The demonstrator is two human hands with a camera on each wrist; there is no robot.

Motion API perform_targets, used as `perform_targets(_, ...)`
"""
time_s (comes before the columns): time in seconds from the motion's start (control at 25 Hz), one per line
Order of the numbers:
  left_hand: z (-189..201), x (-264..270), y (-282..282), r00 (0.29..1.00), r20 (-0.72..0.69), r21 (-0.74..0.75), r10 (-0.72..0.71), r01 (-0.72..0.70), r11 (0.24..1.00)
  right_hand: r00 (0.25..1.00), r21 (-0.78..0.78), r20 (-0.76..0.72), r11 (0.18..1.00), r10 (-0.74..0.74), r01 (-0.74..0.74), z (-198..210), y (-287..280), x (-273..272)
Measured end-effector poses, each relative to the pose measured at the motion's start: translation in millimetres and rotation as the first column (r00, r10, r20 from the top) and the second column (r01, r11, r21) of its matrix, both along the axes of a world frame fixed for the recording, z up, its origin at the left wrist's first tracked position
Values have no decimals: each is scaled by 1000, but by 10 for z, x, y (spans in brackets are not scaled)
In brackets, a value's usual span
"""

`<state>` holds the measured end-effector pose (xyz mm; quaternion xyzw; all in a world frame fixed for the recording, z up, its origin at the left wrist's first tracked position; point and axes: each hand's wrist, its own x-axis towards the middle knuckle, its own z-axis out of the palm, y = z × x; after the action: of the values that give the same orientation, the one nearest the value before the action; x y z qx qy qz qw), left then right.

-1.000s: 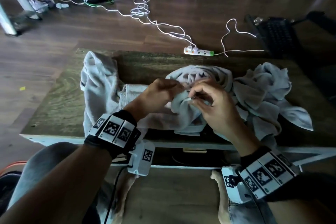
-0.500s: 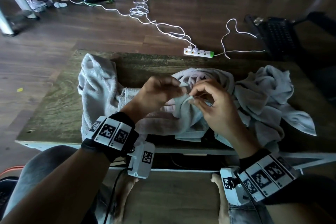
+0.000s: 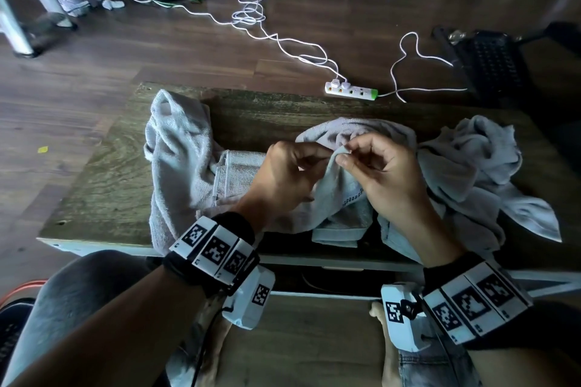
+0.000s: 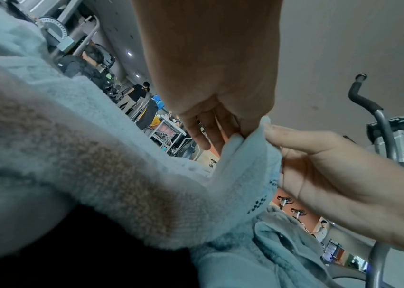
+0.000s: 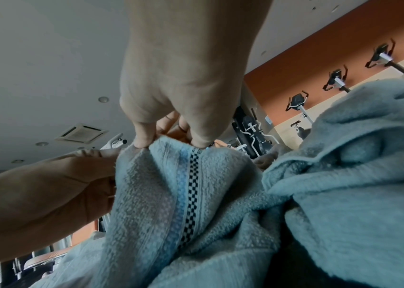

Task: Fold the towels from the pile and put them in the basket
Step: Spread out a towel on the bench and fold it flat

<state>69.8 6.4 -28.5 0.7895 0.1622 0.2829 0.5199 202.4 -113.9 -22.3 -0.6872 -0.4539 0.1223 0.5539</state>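
A pale blue towel (image 3: 341,195) with a dark checkered band lies bunched at the middle of the wooden table (image 3: 103,185). My left hand (image 3: 317,157) and right hand (image 3: 349,154) meet above it, and each pinches the same raised edge. In the left wrist view my left hand (image 4: 242,130) grips the towel (image 4: 245,175) beside the right hand (image 4: 277,136). In the right wrist view my right hand (image 5: 168,142) pinches the banded edge of the towel (image 5: 171,194), with the left hand (image 5: 112,154) next to it. More crumpled towels (image 3: 471,166) are piled at the right.
Another grey towel (image 3: 176,160) is draped at the table's left, with a folded one (image 3: 239,170) beside it. On the floor beyond lie a white power strip (image 3: 350,91) with cables and a black perforated object (image 3: 493,63). My knees are under the near edge.
Both hands stay close together on the towel's edge. The fingers have shifted along it and the pinched edge stands a little higher off the pile.
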Motion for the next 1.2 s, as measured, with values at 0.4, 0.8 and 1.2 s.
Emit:
perform_targets(0.4,34,-52,9,998,-57,-374,-31,7,927,984,48,159,996,-81,74,-56,58,-3)
perform_targets(0.8,27,-83,55,998,-28,-209,-49,42,977,977,7,211,1000,-13,11,-13,56,-50)
perform_targets(1.2,137,-155,-56,994,99,96,-54,45,994,955,144,281,988,-94,55,256,-52,-82)
